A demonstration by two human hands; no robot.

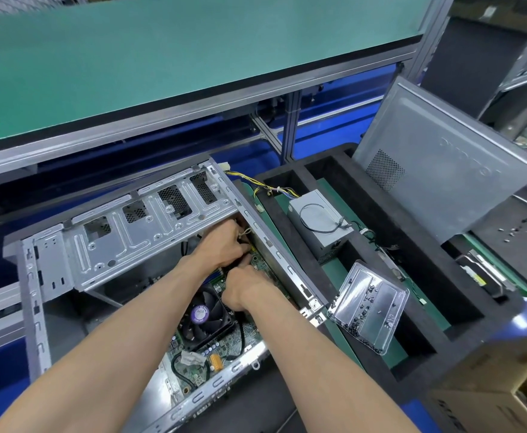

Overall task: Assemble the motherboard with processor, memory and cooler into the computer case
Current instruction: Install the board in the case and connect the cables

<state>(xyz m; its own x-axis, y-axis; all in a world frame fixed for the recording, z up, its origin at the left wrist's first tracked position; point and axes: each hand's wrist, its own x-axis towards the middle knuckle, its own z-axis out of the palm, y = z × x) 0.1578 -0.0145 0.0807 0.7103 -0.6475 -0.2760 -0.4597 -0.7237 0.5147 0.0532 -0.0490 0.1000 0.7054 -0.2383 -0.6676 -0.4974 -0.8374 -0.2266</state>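
Hands, the left hand (224, 245) and right hand (246, 284), curl fingers around small wires at the far edge of the motherboard (224, 342) inside the computer case (106, 242), near the cooler fan (207, 317) whose purple sticker is too blurry to read.

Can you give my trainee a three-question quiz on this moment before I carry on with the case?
1. True or false: the cooler fan already sits on the motherboard inside the computer case.
2. Where do the left hand and right hand work? A) at the board's far edge by the case rail; B) at the power supply; C) in the screw tray.
3. What leans upright behind the foam tray?

Key: 1 true; 2 A; 3 the grey side panel.
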